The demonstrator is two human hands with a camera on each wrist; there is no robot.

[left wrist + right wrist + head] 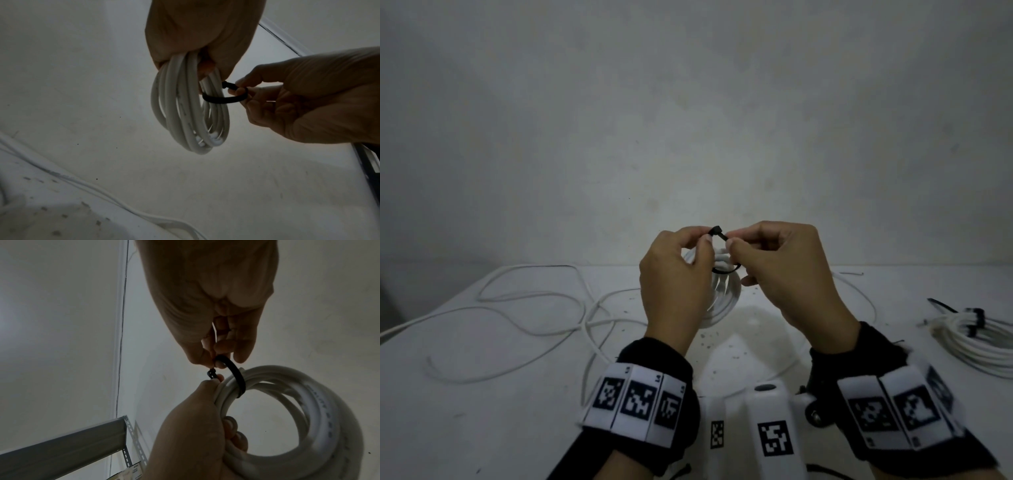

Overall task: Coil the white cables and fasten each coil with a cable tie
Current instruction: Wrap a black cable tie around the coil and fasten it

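Observation:
Both hands are raised above the white table [500,394]. My left hand [703,236] grips a coil of white cable [726,301], which hangs below it. A black cable tie [722,270] loops round the coil's strands. Its head [716,230] sits at my left thumb and forefinger. My right hand [732,240] pinches the tie's strap just beside the head. The left wrist view shows the coil [185,113] hanging from my fingers, with the tie [224,99] round one side. In the right wrist view the tie [236,374] curves over the coil [318,410].
A long loose white cable [534,308] sprawls over the table's left half. At the right edge lies a coil [976,339] bound with black ties, with a spare black tie [941,305] beside it. A white marker-tagged device [774,428] sits near me. A wall stands close behind.

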